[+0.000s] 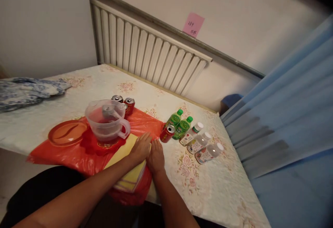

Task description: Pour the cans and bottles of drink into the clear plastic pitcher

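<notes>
A folded stack of yellow cloth (126,154), perhaps towels, lies on a red plastic bag (70,158) at the front of the table. My left hand (141,148) rests on the cloth's far right corner, fingers stretched out. Right beside it, my right hand (156,157) lies along the cloth's right edge with its fingers extended, nearly touching the left. A clear plastic jug (105,125) stands left of the cloth, with a metallic thing seen through its wall. An orange-brown round plate or lid (68,133) is farther left on the bag.
Red drink cans (129,106) stand behind the jug. Another red can (167,134) is right of my hands, near two green-capped bottles (182,128) and white-capped bottles (197,144). A patterned cloth (31,91) lies at far left; a blue curtain (283,110) hangs right.
</notes>
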Demonstrator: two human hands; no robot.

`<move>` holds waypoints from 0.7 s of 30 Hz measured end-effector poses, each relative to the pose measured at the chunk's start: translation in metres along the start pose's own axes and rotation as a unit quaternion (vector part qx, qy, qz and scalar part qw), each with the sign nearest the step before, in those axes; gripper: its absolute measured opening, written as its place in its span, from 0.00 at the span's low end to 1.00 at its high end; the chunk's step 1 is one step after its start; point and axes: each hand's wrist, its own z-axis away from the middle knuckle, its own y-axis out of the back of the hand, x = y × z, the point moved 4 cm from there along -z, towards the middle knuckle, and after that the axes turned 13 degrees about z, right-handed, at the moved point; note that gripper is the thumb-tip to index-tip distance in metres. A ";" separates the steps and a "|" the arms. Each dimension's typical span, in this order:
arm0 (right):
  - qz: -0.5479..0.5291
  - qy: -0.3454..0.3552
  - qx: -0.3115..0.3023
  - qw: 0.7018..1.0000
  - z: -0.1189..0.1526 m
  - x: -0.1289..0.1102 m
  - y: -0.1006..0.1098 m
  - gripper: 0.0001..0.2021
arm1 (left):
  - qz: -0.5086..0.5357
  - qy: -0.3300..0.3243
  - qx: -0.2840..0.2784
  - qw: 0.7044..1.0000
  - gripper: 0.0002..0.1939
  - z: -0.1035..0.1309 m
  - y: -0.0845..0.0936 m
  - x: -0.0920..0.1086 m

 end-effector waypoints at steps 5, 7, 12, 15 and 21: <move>0.010 -0.010 0.002 1.000 0.000 0.000 -0.001 0.26 | -0.065 -0.048 0.034 0.996 0.21 0.041 0.005 -0.006; 0.012 -0.010 0.007 1.000 0.000 0.000 0.000 0.26 | -0.087 -0.057 0.039 0.994 0.20 0.050 0.003 -0.010; 0.010 -0.002 0.018 1.000 0.000 0.001 0.002 0.27 | -0.109 -0.073 0.058 0.990 0.21 0.058 -0.002 -0.014; -0.006 -0.003 0.027 1.000 0.001 0.002 0.004 0.27 | -0.105 -0.070 0.069 0.990 0.21 0.059 -0.001 -0.013; -0.093 -0.088 0.089 0.988 0.003 0.015 0.008 0.24 | -0.096 -0.070 0.070 0.990 0.22 0.059 0.002 -0.009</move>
